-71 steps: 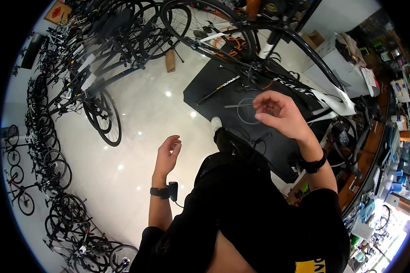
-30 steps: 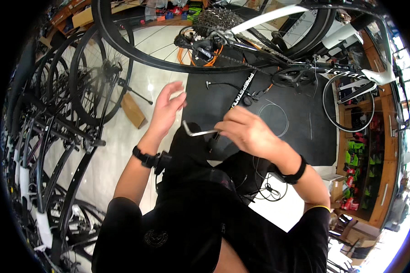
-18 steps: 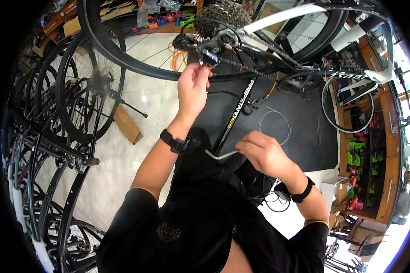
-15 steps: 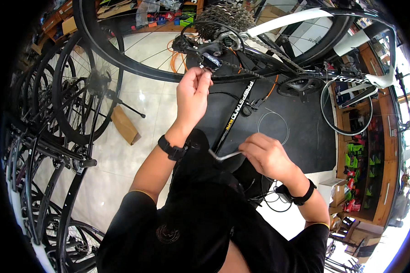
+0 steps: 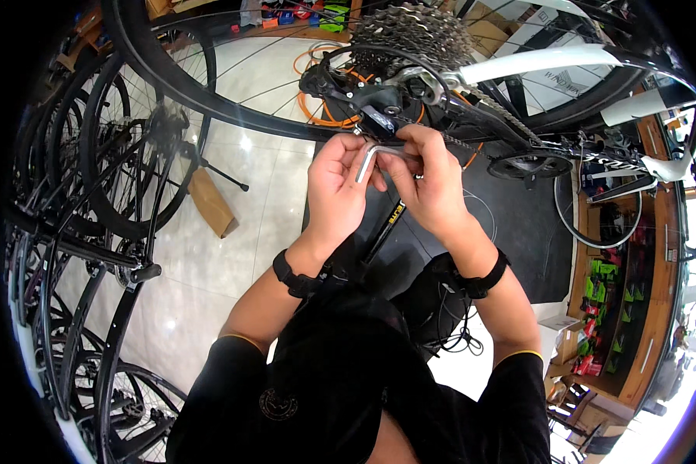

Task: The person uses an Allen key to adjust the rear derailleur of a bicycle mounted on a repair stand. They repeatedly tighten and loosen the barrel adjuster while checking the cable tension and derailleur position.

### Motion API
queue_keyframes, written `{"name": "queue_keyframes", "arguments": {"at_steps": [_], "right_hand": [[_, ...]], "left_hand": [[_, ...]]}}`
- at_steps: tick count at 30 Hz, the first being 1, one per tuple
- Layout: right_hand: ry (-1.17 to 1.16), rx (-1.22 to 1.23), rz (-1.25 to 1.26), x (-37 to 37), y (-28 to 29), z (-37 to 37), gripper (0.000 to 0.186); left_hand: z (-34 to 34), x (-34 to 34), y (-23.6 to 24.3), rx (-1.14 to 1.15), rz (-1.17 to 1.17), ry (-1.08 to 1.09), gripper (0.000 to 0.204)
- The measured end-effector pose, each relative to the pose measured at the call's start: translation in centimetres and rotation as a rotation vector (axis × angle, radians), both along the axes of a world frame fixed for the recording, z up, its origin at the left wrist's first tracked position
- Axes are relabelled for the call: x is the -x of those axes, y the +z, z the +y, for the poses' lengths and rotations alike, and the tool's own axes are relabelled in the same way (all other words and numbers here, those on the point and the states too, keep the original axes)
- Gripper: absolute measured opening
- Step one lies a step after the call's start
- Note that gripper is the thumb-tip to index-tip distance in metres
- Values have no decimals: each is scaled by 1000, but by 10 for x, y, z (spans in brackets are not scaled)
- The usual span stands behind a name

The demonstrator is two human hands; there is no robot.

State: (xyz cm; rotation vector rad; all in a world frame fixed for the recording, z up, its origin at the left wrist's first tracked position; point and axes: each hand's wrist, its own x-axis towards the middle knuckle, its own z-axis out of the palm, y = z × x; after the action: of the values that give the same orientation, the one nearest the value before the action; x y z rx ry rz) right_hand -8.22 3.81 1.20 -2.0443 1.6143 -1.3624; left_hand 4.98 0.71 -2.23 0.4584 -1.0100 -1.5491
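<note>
My right hand [image 5: 435, 185] pinches an L-shaped hex key [image 5: 369, 161] by one arm, and its bent end lies across the fingers of my left hand [image 5: 339, 185]. Those left fingers are curled together just below the rear derailleur [image 5: 379, 112]; whatever they pinch is too small or hidden to make out. A small shiny metal piece shows at their tips. Above sits the cassette [image 5: 414, 39] on the bicycle's rear wheel. The chain [image 5: 510, 124] runs right to the crankset [image 5: 530, 164].
A work-stand bar [image 5: 383, 228] rises from a black mat [image 5: 545, 247]. Orange cable housing [image 5: 313, 112] lies behind the derailleur. Several bicycles [image 5: 108, 193] line the left, near a brown paper piece [image 5: 211, 203]. A wooden cabinet [image 5: 649, 309] stands at right.
My right hand has moved up and left with the hex key, meeting my left hand below the derailleur. The view has shifted, so the bicycle appears farther right.
</note>
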Motion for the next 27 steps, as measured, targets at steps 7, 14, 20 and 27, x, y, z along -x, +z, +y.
{"name": "queue_keyframes", "arguments": {"at_steps": [7, 14, 20, 27], "right_hand": [[-61, 128, 129, 1, 2, -9, 40], [-63, 165, 128, -1, 2, -10, 40], [-41, 202, 127, -2, 1, -10, 33], [-67, 7, 151, -1, 24, 1, 27]], "left_hand": [[-2, -3, 4, 21, -68, 3, 10], [-2, -8, 2, 49, -144, -32, 11], [-3, -13, -2, 55, -154, -60, 10], [10, 4, -8, 102, -152, -23, 14]]}}
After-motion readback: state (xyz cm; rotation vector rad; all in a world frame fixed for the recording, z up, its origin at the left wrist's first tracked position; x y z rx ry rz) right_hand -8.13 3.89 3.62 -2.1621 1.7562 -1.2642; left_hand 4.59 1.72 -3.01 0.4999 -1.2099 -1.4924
